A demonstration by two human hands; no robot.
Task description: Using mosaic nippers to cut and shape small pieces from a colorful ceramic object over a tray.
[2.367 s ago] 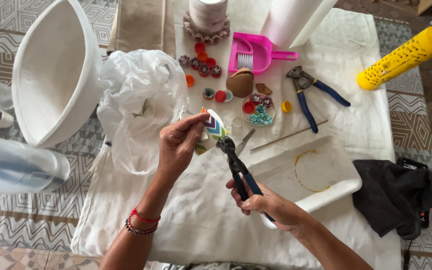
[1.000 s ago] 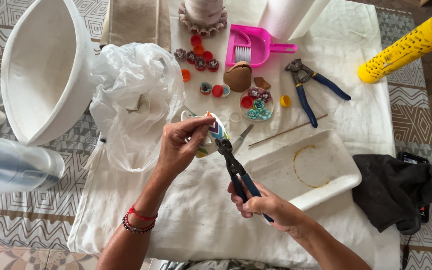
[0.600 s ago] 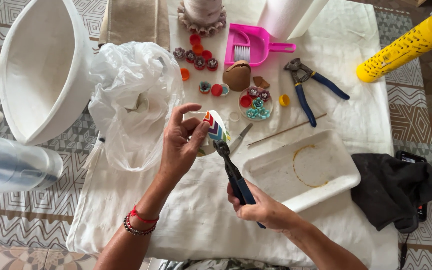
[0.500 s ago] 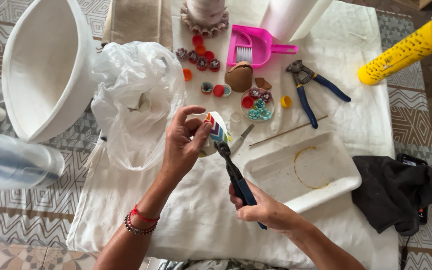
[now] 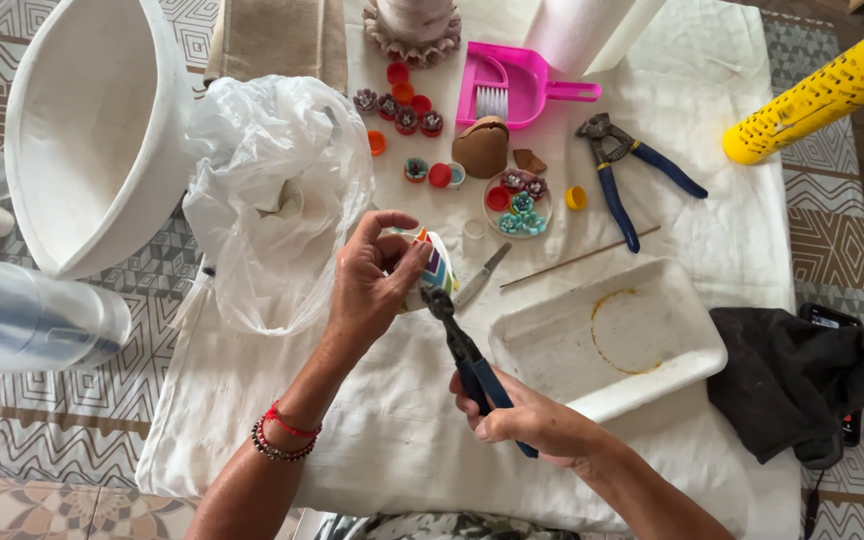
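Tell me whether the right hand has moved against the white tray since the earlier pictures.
Yes. The right hand slid down and left, away from the white tray.

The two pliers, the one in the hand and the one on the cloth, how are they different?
The held pliers are gripped by the right hand, jaws biting the striped piece that the left hand holds. The lying pliers rest untouched beside the pink dustpan. The held pair's handles are squeezed together; the lying pair's handles spread apart. Both have blue handles and dark metal heads.
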